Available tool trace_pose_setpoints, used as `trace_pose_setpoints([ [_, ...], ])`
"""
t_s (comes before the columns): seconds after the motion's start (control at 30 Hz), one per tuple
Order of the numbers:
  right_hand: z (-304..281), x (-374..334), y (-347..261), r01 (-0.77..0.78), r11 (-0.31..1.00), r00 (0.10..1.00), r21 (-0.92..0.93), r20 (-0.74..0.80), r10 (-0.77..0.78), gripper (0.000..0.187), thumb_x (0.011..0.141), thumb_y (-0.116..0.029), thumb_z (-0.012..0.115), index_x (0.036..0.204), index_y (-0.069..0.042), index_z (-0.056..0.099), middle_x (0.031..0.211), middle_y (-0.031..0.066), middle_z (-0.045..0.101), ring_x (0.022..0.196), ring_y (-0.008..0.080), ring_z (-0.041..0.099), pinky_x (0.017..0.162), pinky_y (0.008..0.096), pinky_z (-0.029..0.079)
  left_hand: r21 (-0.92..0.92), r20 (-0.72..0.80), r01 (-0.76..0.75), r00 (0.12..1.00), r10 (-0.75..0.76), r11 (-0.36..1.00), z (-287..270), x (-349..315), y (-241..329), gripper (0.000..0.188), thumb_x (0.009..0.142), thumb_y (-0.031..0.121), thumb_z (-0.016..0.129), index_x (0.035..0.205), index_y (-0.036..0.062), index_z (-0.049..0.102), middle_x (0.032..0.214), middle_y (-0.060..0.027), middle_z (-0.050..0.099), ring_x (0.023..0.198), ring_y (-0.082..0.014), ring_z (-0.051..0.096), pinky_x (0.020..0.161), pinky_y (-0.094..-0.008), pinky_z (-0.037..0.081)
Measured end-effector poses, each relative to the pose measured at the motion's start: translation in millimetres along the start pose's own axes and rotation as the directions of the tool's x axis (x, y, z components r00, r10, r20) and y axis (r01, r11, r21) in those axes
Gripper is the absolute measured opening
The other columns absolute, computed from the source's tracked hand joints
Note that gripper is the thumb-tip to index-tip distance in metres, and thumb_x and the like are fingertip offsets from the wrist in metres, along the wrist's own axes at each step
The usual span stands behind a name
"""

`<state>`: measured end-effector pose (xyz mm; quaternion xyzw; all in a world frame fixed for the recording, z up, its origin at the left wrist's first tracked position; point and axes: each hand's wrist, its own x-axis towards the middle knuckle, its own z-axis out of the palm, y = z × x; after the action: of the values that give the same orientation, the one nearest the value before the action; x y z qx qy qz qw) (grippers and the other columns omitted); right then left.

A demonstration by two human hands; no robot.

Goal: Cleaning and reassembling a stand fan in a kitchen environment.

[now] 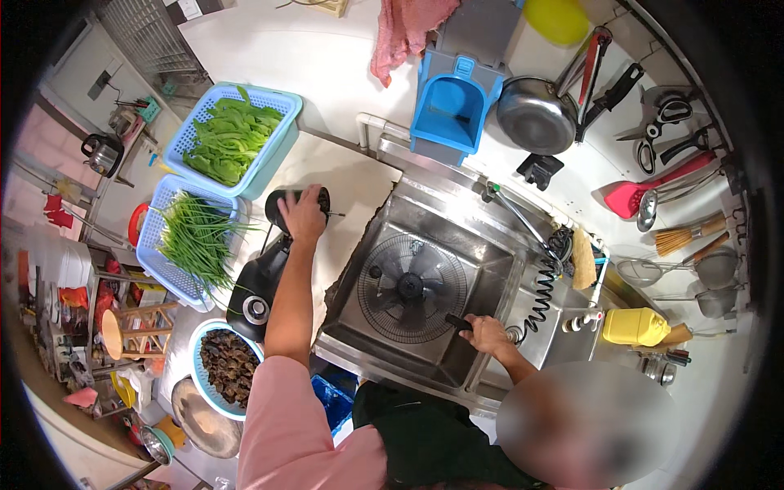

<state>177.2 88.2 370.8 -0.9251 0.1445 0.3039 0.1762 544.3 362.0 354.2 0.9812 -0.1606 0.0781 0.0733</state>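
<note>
At the counter's (347,184) right edge, left hand (302,214), fingers spread over a black motor (278,206); sink's (490,269) near-right corner, right hand (487,335), fingers gripping a dark handle (456,321)!

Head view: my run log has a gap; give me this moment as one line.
left hand: on rounded black motor housing; right hand: holding small black object; round wire fan guard: in steel sink

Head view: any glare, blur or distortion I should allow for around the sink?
In the head view, bright glare on the steel sink ledge; in the head view, the fan grille is readable, ribs and all; in the head view, a heavily blurred oval patch hides the lower right; in the head view, fisheye bending toward black corners.
</note>
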Motion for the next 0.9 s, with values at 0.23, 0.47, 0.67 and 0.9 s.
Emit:
trace_pose_setpoints([
  [0.23, -5, -1, -11, 0.005, 1.000, 1.000, 0.022, -0.021, -0.004, 0.046, 0.085, -0.038, 0.061, 0.118, -0.006, 0.058, 0.105, 0.0201, 0.064, 0.101, 0.0380, 0.059, 0.089, 0.0450, 0.046, -0.357, 0.061, -0.120, 0.987, 0.151, 0.927, 30, 53, -25, 0.032, 0.080, 0.013, 0.053, 0.110, 0.0146, 0.063, 0.106, -0.0095, 0.066, 0.103, -0.0289, 0.059, 0.094, -0.0467, 0.040],
  [0.47, 2, -5, 1, 0.066, 0.996, 0.995, 0.066, -0.085, -0.061, 0.042, 0.087, -0.036, 0.058, 0.119, -0.009, 0.058, 0.100, 0.0219, 0.065, 0.096, 0.0387, 0.061, 0.084, 0.0462, 0.049, -0.100, 0.425, -0.162, 0.885, 0.190, 0.982, 43, 77, -8, 0.021, 0.080, 0.017, 0.053, 0.087, 0.0081, 0.070, 0.096, -0.0191, 0.067, 0.092, -0.0371, 0.064, 0.081, -0.0426, 0.051],
  [0.67, -3, -1, -8, 0.074, 0.993, 0.993, 0.095, -0.095, -0.065, 0.042, 0.086, -0.035, 0.059, 0.118, -0.007, 0.058, 0.101, 0.0223, 0.065, 0.097, 0.0390, 0.061, 0.083, 0.0471, 0.049, -0.354, 0.366, -0.196, 0.871, 0.329, 0.914, 37, 87, -30, 0.019, 0.075, 0.012, 0.060, 0.090, 0.0083, 0.071, 0.092, -0.0148, 0.069, 0.087, -0.0301, 0.066, 0.077, -0.0394, 0.052],
  [0.9, -4, -2, -9, 0.060, 0.988, 0.988, 0.140, -0.151, -0.039, 0.043, 0.087, -0.036, 0.059, 0.119, -0.007, 0.057, 0.101, 0.0220, 0.065, 0.096, 0.0401, 0.061, 0.082, 0.0478, 0.048, -0.879, 0.238, 0.269, 0.963, 0.126, -0.394, -33, 68, 18, 0.050, 0.095, 0.036, 0.043, 0.121, -0.0045, 0.053, 0.123, -0.0166, 0.057, 0.117, -0.0264, 0.053, 0.101, -0.0384, 0.039],
])
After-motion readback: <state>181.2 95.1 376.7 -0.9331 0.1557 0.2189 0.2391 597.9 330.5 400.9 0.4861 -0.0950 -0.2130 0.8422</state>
